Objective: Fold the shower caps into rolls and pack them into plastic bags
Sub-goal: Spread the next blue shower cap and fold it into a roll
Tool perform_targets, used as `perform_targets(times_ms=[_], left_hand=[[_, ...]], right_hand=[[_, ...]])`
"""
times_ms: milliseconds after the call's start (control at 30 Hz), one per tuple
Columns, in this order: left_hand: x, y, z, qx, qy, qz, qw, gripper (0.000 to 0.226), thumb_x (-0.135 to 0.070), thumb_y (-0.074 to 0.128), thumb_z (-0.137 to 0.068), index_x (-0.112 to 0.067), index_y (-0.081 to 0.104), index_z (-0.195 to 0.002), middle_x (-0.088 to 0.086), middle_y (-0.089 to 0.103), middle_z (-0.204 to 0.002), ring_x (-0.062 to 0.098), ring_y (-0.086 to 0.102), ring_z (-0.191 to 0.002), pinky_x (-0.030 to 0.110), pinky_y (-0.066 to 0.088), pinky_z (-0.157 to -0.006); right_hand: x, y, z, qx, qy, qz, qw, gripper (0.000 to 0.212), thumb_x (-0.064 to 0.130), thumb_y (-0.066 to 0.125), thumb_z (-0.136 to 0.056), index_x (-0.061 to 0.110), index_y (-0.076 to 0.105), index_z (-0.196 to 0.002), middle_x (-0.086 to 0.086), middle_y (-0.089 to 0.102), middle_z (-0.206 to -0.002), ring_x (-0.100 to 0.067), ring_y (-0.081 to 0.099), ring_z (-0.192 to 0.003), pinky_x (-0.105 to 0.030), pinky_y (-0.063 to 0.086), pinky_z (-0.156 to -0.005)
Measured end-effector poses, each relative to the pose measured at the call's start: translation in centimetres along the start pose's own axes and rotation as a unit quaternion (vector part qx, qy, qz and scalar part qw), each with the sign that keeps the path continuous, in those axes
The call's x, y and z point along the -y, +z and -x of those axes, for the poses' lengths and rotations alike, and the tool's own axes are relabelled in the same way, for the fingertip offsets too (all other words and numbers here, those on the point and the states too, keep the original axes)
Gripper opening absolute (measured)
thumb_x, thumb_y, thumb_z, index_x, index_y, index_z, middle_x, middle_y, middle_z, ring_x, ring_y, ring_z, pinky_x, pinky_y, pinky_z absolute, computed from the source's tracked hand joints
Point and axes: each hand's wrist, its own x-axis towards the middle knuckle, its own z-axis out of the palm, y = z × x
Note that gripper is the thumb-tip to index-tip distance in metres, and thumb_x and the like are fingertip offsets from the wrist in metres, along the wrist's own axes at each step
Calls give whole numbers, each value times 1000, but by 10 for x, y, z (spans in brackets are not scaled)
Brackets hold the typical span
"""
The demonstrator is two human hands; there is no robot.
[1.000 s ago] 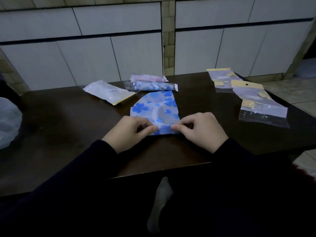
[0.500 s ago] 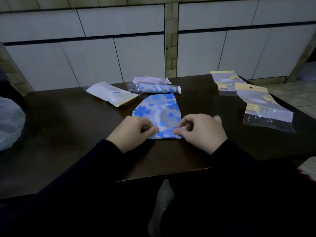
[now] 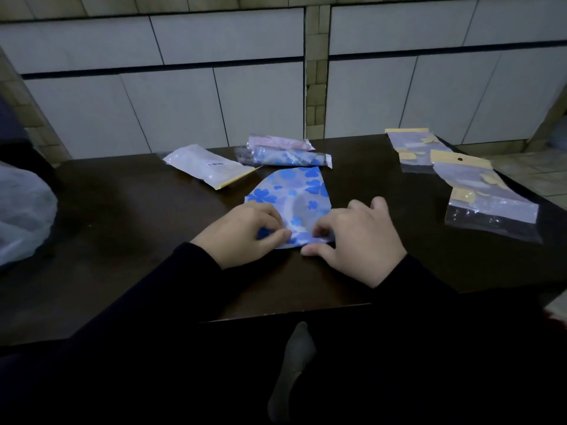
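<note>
Dark brown wooden table (image 3: 122,216), glossy top, near edge lost under dark sleeves. Folded blue flower-print plastic shower cap (image 3: 294,194) lies flat mid-table, fan-shaped: long axis runs away from the person, rounded edge far, narrow end near. Its near end is covered by both hands.

Left hand (image 3: 245,233) pinches the cap's near-left corner, fingers curled. Right hand (image 3: 359,240) pinches the near-right edge, thumb flat on the table.

Beyond the cap: two packed clear bags with rolled caps (image 3: 285,153), stacked, touching. Left of those, a white flat packet with yellow strip (image 3: 205,164). Well right of the cap: two empty clear plastic bags with yellow headers (image 3: 478,191), overlapping. Translucent bag (image 3: 21,216) at far left, cut off; contents unreadable.
</note>
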Motion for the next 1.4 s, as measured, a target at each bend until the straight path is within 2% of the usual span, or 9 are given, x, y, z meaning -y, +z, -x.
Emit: perform_targets(times_ms=[167, 367, 567, 733, 833, 933, 1133, 1267, 1400], left_hand=[[3, -5, 6, 13, -11, 32, 999, 28, -49, 72, -75, -27, 76, -92, -15, 64, -96, -2, 59, -89, 10, 43, -78], [4, 2, 1, -18, -62, 23, 998, 19, -31, 64, -88, -14, 73, -87, -3, 65, -87, 9, 56, -79, 18, 41, -74], [6, -2, -3, -1, -156, 46, 987, 22, -34, 62, -90, -16, 75, -94, -4, 70, -93, 10, 57, -86, 18, 37, -72], [11, -4, -8, 16, -184, 34, 982, 20, -40, 64, -88, -22, 71, -88, -4, 67, -89, 11, 57, -86, 21, 38, -73], [15, -4, -13, 22, -201, 42, 978, 15, -42, 65, -86, -28, 62, -80, -4, 63, -88, 11, 56, -84, 24, 40, -72], [16, -4, -16, 17, -175, 20, 984, 12, -39, 66, -87, -29, 60, -84, -8, 58, -86, 8, 53, -77, 24, 38, -69], [28, -5, -13, -9, -97, 55, 994, 13, -24, 73, -83, -32, 63, -78, -8, 57, -90, -7, 52, -69, 6, 38, -65], [39, -3, -18, -8, -46, 40, 998, 10, -19, 72, -84, -28, 68, -84, -10, 54, -89, 7, 57, -74, 14, 43, -70], [52, -3, -27, -23, -23, 23, 999, 7, -18, 73, -82, -24, 71, -84, -6, 62, -87, 13, 59, -75, 22, 46, -68]], right_hand=[[4, 1, -4, 34, 6, -23, 999, 26, 53, 48, -92, 34, 62, -104, 8, 61, -105, -17, 53, -101, -38, 23, -82], [4, 11, -12, 16, 45, -71, 996, 30, 47, 40, -98, 28, 62, -89, 5, 62, -90, -19, 58, -92, -34, 31, -76], [-1, 10, -30, 99, 112, -131, 980, 30, 56, 50, -91, 28, 62, -89, 3, 66, -106, -21, 58, -101, -35, 38, -79], [-3, 11, -34, 90, 115, -110, 983, 32, 57, 53, -88, 27, 48, -80, 11, 54, -78, -15, 49, -78, -36, 27, -73], [-1, 14, -38, 75, 110, -72, 989, 31, 58, 50, -89, 28, 47, -80, 10, 52, -74, -17, 52, -82, -36, 27, -73], [0, 17, -44, 69, 82, -24, 994, 28, 57, 46, -92, 30, 48, -84, 7, 54, -86, -21, 51, -95, -38, 28, -76], [-3, 4, -66, 173, -19, 56, 983, 26, 53, 45, -95, 28, 52, -90, 4, 57, -92, -19, 51, -88, -34, 30, -72], [-1, 8, -67, 108, -76, 70, 989, 21, 48, 44, -96, 28, 48, -91, 6, 54, -87, -19, 52, -85, -34, 27, -72], [-15, 31, -56, -44, -103, 26, 993, 28, 48, 37, -97, 26, 51, -88, 5, 60, -80, -20, 56, -78, -33, 25, -67]])
